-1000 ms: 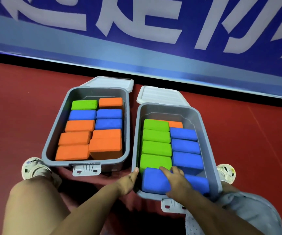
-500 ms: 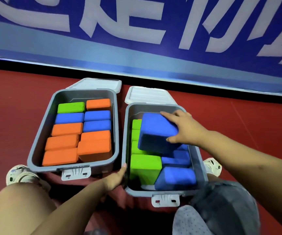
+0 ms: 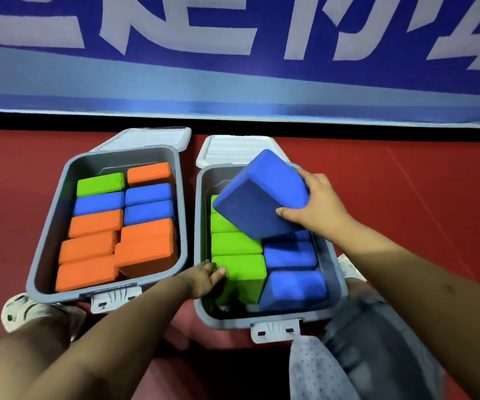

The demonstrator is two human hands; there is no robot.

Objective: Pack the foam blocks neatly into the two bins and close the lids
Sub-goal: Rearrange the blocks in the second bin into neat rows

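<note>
Two grey bins sit side by side on the red floor, both with lids open at the back. The left bin (image 3: 45, 226) holds orange, blue and green foam blocks packed in rows. In the right bin (image 3: 334, 272) stand green blocks (image 3: 241, 269) on the left and blue blocks (image 3: 293, 287) on the right. My right hand (image 3: 316, 209) grips a large blue block (image 3: 259, 197), tilted, above the far part of the right bin. My left hand (image 3: 204, 280) reaches over that bin's left wall, fingers touching the nearest green block.
A blue banner wall with white characters (image 3: 233, 53) runs behind the bins. White lids (image 3: 233, 148) lie hinged back toward it. My knees and a shoe (image 3: 22, 310) frame the bins at the near side. Latches (image 3: 275, 332) hang on the bins' front edges.
My right hand has lifted the blue block from the near end of the right bin up and toward its far end. My left hand has moved from the bin's rim onto the green block.
</note>
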